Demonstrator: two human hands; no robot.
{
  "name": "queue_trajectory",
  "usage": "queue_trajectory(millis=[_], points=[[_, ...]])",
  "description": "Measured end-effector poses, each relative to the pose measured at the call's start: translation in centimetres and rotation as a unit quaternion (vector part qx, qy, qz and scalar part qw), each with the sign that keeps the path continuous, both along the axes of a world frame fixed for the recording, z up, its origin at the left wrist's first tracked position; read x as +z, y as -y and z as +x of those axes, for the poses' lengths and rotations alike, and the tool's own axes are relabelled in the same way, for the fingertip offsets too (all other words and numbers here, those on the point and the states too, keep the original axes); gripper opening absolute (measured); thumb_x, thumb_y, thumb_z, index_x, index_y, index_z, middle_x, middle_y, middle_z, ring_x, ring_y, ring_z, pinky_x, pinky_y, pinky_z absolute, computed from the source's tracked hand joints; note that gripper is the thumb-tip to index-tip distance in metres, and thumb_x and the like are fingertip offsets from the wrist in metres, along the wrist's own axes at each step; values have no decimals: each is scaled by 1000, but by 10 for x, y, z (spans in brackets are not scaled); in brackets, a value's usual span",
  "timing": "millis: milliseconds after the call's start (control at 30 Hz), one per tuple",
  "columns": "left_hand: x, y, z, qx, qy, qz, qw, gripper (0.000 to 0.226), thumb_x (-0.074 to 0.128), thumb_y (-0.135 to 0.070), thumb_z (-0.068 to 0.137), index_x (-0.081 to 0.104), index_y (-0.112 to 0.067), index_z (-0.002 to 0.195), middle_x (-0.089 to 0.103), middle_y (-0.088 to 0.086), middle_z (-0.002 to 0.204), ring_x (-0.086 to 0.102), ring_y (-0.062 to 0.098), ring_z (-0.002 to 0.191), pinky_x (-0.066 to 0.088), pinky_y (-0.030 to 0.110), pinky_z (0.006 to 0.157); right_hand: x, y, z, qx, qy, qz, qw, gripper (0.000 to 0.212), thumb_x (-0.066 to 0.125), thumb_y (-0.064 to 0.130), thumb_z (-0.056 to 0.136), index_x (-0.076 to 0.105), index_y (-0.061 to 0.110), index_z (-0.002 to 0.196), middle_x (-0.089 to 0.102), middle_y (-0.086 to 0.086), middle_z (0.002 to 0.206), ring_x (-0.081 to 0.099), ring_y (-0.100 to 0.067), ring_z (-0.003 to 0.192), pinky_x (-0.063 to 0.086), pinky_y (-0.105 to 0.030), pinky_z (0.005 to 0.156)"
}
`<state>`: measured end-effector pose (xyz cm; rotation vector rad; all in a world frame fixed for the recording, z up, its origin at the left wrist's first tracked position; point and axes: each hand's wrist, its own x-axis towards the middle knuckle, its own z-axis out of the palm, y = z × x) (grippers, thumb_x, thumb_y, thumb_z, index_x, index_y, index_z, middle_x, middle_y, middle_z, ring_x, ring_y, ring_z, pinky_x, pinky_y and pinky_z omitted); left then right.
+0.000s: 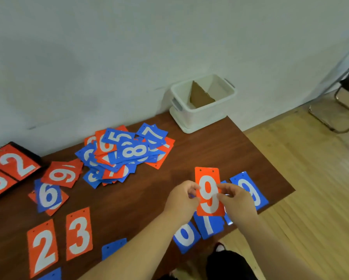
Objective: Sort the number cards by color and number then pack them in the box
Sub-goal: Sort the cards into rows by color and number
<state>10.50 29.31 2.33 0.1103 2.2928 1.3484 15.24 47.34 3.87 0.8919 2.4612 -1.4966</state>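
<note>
My left hand (182, 201) and my right hand (237, 201) pinch the two long edges of a red 9 card (209, 178), held upright above the table's right part. Under it lie a blue 9 card (250, 188), a blue 7 card (209, 227) and a blue 6 card (186, 238). A mixed heap of red and blue cards (125, 154) sits mid-table. A red 2 card (43, 247) and a red 3 card (79, 233) lie side by side at the front left. The white box (204, 116) with a cardboard divider stands at the back right corner.
A red 9 card (63, 174) and a blue 6 card (47, 196) lie left of the heap. A black scoreboard (10, 168) showing red 3 and 2 sits at the far left. The brown table (220, 150) ends at the right; a metal chair frame (339, 110) stands on the wood floor.
</note>
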Motion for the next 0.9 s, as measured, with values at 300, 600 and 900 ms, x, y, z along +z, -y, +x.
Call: queue_trajectory(millis=[300, 600, 900], points=[[-23, -116, -68, 55, -6, -43, 998, 32, 66, -13, 90, 59, -38, 109, 62, -8, 89, 61, 11, 83, 56, 30, 72, -13, -110, -96, 84, 1, 38, 996, 16, 70, 25, 91, 67, 32, 105, 68, 18, 95, 63, 3, 86, 44, -13, 63], [-73, -195, -114, 39, -16, -160, 986, 41, 62, -22, 93, 52, -32, 131, 64, -5, 115, 60, 19, 107, 54, 39, 88, -69, -180, -171, 211, 50, 103, 971, 13, 62, 25, 96, 64, 37, 100, 66, 20, 87, 61, 4, 77, 50, -15, 64], [-83, -187, -117, -6, -24, -321, 947, 44, 62, -48, 94, 48, -41, 134, 43, -6, 121, 44, 18, 115, 43, 37, 98, -92, -184, -176, 295, 81, 240, 921, 33, 57, 35, 99, 63, 26, 130, 57, 2, 119, 55, -18, 110, 55, -35, 90]])
